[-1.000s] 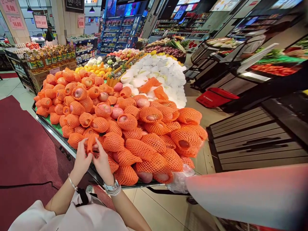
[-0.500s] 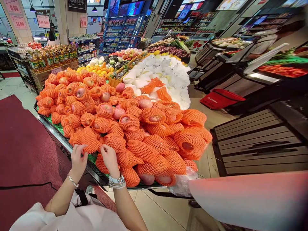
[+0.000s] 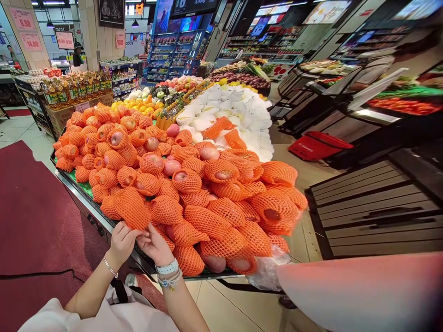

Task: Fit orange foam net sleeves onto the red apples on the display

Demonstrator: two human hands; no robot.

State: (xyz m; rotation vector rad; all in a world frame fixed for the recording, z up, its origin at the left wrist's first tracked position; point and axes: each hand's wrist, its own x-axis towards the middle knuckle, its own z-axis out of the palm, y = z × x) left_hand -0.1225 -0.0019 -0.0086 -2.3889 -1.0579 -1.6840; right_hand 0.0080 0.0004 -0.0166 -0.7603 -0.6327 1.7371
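Note:
An orange foam fruit net (image 3: 132, 207) is held by its lower edge at the front of the display, looking fairly flat; whether fruit is inside I cannot tell. My left hand (image 3: 122, 243) pinches the bottom edge from the left. On the other side, my right hand (image 3: 155, 245) has its palm turned partly up, with curled fingers at the same edge. Around them lies a heap of apples in orange foam nets (image 3: 166, 210). Some pinkish-red apples show through, such as a bare apple (image 3: 172, 167) in the middle.
White-wrapped fruit (image 3: 231, 106) lies behind the apples. A clear plastic bag (image 3: 269, 268) hangs at the front right corner, beside a blurred pale panel (image 3: 360, 288). A red shopping basket (image 3: 318, 145) and a slatted stand (image 3: 374, 207) are on the right; a dark red mat (image 3: 38, 221) is left.
My hands have come closer together at the lower edge of the foam net. My right hand has moved down and turned its palm upward. The view has tilted slightly up.

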